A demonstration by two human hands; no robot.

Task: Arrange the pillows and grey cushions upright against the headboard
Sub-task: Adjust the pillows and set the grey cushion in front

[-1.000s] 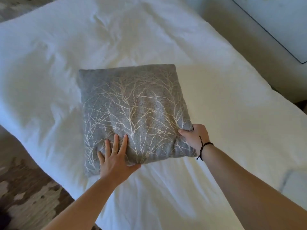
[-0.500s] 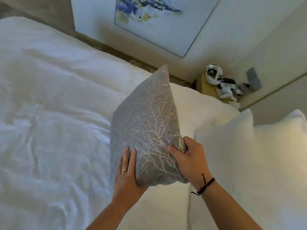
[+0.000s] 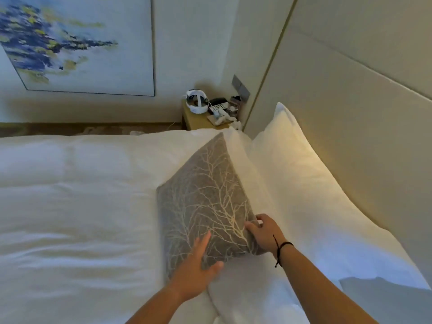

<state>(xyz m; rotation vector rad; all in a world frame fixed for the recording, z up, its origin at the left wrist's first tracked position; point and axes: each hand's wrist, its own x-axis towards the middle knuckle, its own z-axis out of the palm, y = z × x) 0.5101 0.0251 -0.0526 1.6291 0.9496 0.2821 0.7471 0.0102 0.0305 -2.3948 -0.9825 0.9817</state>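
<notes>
Grey cushion [image 3: 205,202] now leaning on white pillow [image 3: 299,183]; left hand [image 3: 198,265] flat, right hand [image 3: 264,232] pinching corner.

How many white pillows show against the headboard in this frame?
2: one large white pillow leaning on the beige padded headboard, another white pillow in front, behind the grey branch-patterned cushion. More may lie out of frame.

Grey cushion [image 3: 205,202]: matt woven cloth, pale branch pattern. Pillows [image 3: 304,183] and duvet [image 3: 70,206]: smooth white cloth, softly creased. Headboard [image 3: 350,113]: smooth matt padded panels. Bedside table [image 3: 196,118]: light wood.
</notes>
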